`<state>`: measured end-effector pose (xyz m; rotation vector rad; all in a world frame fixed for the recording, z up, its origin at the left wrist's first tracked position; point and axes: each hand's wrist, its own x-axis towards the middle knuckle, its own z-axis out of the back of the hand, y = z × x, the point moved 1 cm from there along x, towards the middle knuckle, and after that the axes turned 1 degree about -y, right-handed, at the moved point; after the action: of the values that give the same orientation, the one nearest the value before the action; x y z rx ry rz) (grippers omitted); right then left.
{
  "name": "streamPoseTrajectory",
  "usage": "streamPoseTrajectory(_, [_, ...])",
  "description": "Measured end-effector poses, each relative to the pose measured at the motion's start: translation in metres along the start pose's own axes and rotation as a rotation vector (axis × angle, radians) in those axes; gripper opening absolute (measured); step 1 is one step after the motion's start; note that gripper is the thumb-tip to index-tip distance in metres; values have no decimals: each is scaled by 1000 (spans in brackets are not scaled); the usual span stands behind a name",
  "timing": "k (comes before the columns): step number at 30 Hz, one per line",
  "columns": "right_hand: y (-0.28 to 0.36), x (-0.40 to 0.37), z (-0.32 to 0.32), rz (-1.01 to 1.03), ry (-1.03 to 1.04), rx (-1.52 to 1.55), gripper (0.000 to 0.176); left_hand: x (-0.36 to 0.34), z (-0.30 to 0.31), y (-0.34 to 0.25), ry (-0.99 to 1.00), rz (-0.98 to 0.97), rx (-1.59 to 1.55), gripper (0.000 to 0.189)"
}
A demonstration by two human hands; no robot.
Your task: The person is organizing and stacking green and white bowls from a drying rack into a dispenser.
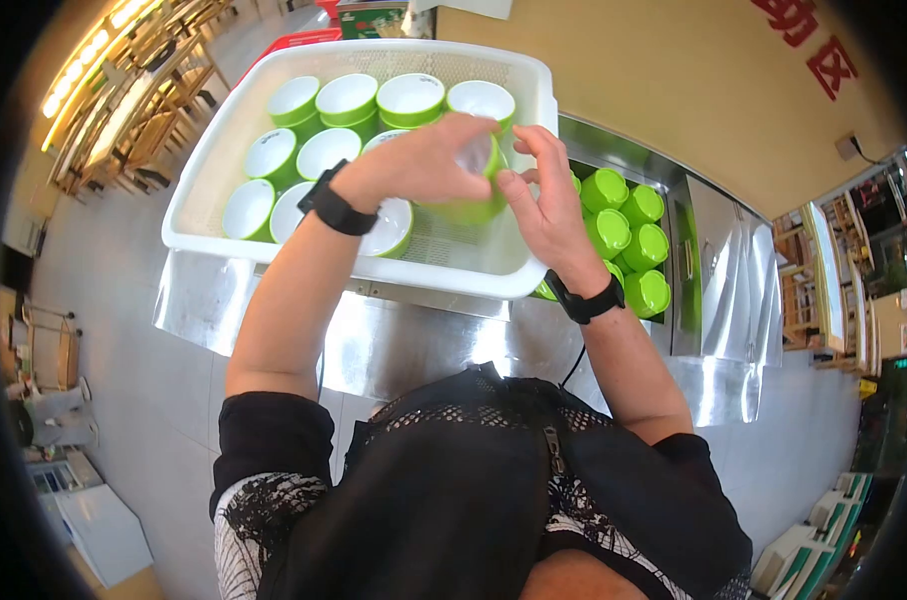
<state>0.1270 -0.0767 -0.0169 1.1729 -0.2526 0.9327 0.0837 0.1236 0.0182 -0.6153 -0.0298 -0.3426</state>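
Note:
My left hand [429, 163], a black band on its wrist, is closed on a green cup [474, 200] with a pale inside, above the right part of the white basket [189, 205]. The cup is blurred and tilted. Close to its right side is my right hand [556, 215], fingers apart and curved, thumb by the cup's edge; whether it touches the cup is unclear. White-lined green bowls [271, 153] stand in rows in the basket, openings up, some of them stacked. Several green cups [648, 293] sit upside down in a metal recess to the right.
Under the basket runs a shiny metal counter [424, 345], its front edge close to my body. A metal panel [724, 270] lies right of the recess. Behind stands a tan wall [654, 70]. A red basket [299, 42] shows beyond the white one.

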Motion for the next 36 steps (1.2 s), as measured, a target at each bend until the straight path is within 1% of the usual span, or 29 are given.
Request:
streamPoseTrajectory(1, [0,-1,1,18,15,8,61,-3,14,-7,-61,88,-122,73])
streamPoseTrajectory(2, [1,-2,1,13,3,4,61,-6,24,-12,-124,178,-242,71])
streamPoseTrajectory(3, [3,-1,2,26,32,-24,69,-7,28,-15,-115,169,-237,71])
streamPoseTrajectory(4, [4,0,2,38,62,-52,78,-7,30,-17,-107,219,-443,70])
streamPoseTrajectory(5, [5,0,2,33,47,-58,78,-7,30,-19,-94,268,-649,68])
streamPoseTrajectory(6, [7,1,1,74,43,-66,85,-7,27,-17,-91,255,-739,63])
streamPoseTrajectory(7, [8,1,1,111,34,-79,92,-6,23,-12,-63,240,-735,63])
streamPoseTrajectory(8, [9,1,0,137,15,-75,97,-3,19,-6,-40,207,-873,60])
streamPoseTrajectory(9, [9,1,3,112,-18,-104,97,1,15,0,-6,174,-1015,58])
streamPoseTrajectory(11, [15,3,9,147,70,-51,107,2,9,6,-31,190,-1171,55])
streamPoseTrajectory(12, [14,1,10,117,39,-76,107,3,11,9,40,197,-1224,55])
streamPoseTrajectory(15, [9,0,8,134,-7,-72,107,5,7,12,29,190,-1252,57])
streamPoseTrajectory(16, [8,-1,8,158,-38,-10,105,6,3,10,-32,206,-1231,60])
streamPoseTrajectory(17, [8,-2,9,182,-66,54,104,8,1,7,-10,205,-1230,60])
streamPoseTrajectory(19, [8,-7,11,150,-127,52,103,8,6,2,-142,273,-1196,63])
streamPoseTrajectory(21, [5,-9,16,20,-219,179,102,9,8,-7,-167,268,-1189,64])
streamPoseTrajectory(22, [0,-8,22,15,-221,183,102,9,9,-6,-154,253,-1069,63])
streamPoseTrajectory(23, [-8,-5,32,4,-318,271,100,8,9,-6,-143,240,-952,61])
streamPoseTrajectory(24, [-16,-2,43,-7,-412,359,98,8,6,-9,-192,300,-717,54])
streamPoseTrajectory(25, [-21,2,57,-59,-456,468,95,8,0,-7,-197,308,-722,54])
streamPoseTrajectory(26, [-27,5,72,-112,-498,578,92,8,-7,-6,-183,230,-351,50])
streamPoseTrajectory(27, [-39,10,86,-163,-573,536,89,7,-13,-5,-161,151,19,47])
streamPoseTrajectory(28, [-67,11,97,-217,-597,392,92,10,-17,-5,-176,32,71,48])
streamPoseTrajectory(29, [-98,10,106,-219,-587,397,92,10,-20,-7,-181,42,69,48])
streamPoseTrajectory(31, [-154,4,114,-322,-533,-172,94,12,-26,-9,-135,75,207,47])
streamPoseTrajectory(32, [-166,1,114,-318,-523,-163,94,12,-27,-8,-141,87,210,47])
streamPoseTrajectory(34, [-187,-3,109,-406,-312,-551,95,13,-32,-1,-127,117,220,45])
streamPoseTrajectory(35, [-195,-4,106,-400,-306,-540,95,13,-32,1,-131,129,227,45])
streamPoseTrajectory(36, [-204,-5,101,-451,-160,-621,96,12,-32,2,-85,178,218,46])
